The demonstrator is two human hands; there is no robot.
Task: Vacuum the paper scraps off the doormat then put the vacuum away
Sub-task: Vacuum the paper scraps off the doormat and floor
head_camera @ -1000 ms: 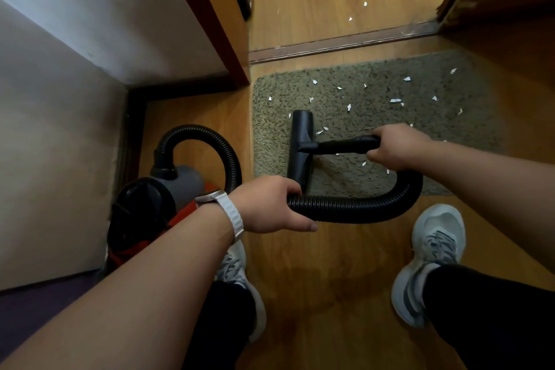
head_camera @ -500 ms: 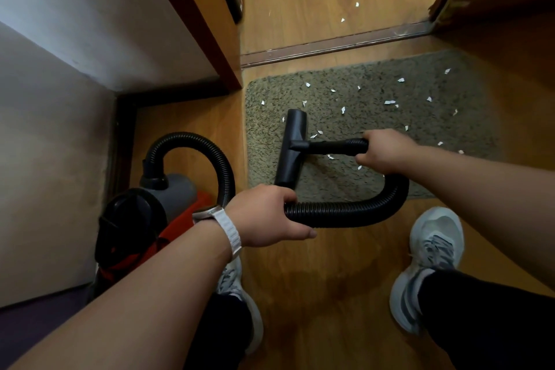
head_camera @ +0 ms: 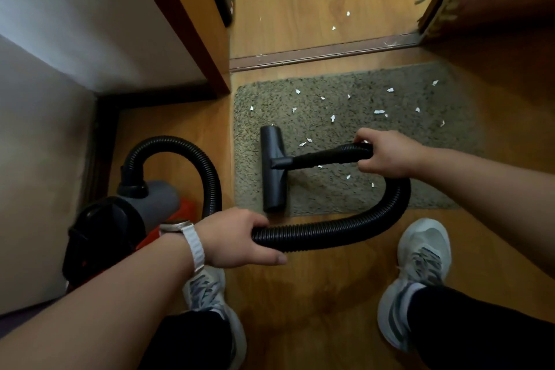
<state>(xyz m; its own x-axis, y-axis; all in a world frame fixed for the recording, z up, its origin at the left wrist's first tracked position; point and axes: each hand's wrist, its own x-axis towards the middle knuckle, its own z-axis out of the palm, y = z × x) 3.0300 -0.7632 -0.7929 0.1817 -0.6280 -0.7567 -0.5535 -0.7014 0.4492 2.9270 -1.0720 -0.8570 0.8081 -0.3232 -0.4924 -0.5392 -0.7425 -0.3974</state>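
Head view: the right hand (head_camera: 387,155) grips the wand (head_camera: 324,156) where the hose (head_camera: 330,233) joins it. The left hand (head_camera: 237,237) holds the hose lower down, fingers curled round it. The floor head (head_camera: 271,168) rests on the left part of the doormat (head_camera: 420,189), and paper scraps (head_camera: 379,111) lie mostly beyond and to the right of it. A hard pull on the looped hose could tip the vacuum (head_camera: 120,219) by the wall. The mat may also ruck under the head, scattering scraps onto the floor.
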